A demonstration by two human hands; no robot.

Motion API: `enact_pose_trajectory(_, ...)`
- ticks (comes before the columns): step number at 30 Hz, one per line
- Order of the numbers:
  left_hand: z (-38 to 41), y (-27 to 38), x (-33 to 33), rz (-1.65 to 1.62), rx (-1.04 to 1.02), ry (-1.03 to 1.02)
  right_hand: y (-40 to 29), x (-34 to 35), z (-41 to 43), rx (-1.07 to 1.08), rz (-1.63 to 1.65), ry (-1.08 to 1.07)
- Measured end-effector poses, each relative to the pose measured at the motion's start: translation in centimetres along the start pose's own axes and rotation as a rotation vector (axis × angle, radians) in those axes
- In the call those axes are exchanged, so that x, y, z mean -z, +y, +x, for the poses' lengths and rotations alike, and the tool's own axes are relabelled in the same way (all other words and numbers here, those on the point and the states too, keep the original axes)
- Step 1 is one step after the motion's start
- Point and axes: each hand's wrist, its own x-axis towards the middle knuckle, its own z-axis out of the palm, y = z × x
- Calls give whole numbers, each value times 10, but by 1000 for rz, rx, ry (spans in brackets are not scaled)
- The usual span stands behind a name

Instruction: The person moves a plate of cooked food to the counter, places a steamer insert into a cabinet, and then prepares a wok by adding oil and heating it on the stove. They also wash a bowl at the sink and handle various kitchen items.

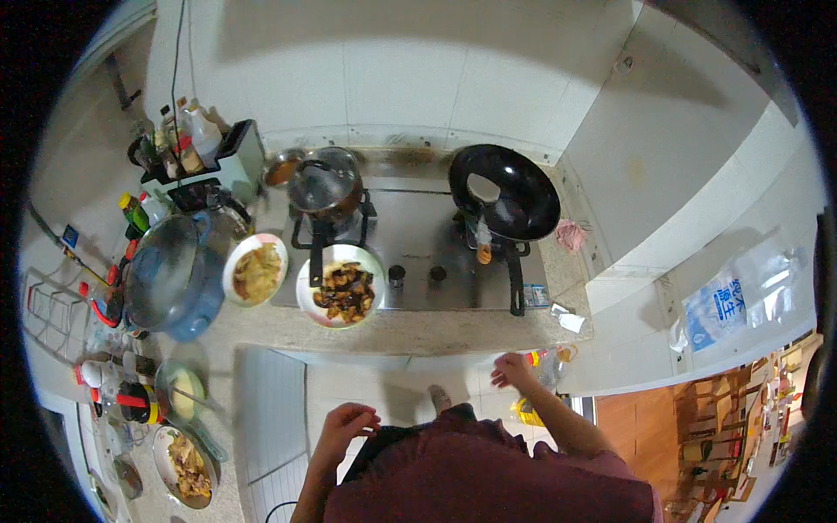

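Observation:
My left hand [346, 426] hangs beside my body below the counter edge, fingers loosely bent, with nothing seen in it. My right hand [513, 371], also holding nothing visible, is just below the front of the counter, near bottles on the floor. Before me is a steel gas stove [412, 229]. A black wok [539, 196] leans tilted on its right burner with a ladle or spatula [484, 245] in it. On the left burner stands a lidded saucepan [327, 186]. A plate of browned food [346, 293] sits under the saucepan's handle.
Left of the stove are a plate of pale food [257, 269], a blue pot with a glass lid [189, 287] and a seasoning rack [242, 160]. Another plate of food [189, 467] lies on the side counter. A pink cloth [570, 235] is right of the wok.

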Motion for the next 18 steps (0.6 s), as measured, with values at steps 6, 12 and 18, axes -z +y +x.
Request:
enact_pose_trajectory(6, 43, 13, -61, 55, 51, -4, -40, -12, 56, 700, -1074, 183)
enact_pose_trajectory(12, 40, 17, -84, -54, -16, 147, -115, -69, 96, 745, -803, 346)
enact_pose_trajectory(18, 18, 11, -84, -72, -10, 293, -171, -103, 87, 508, -1045, 276)
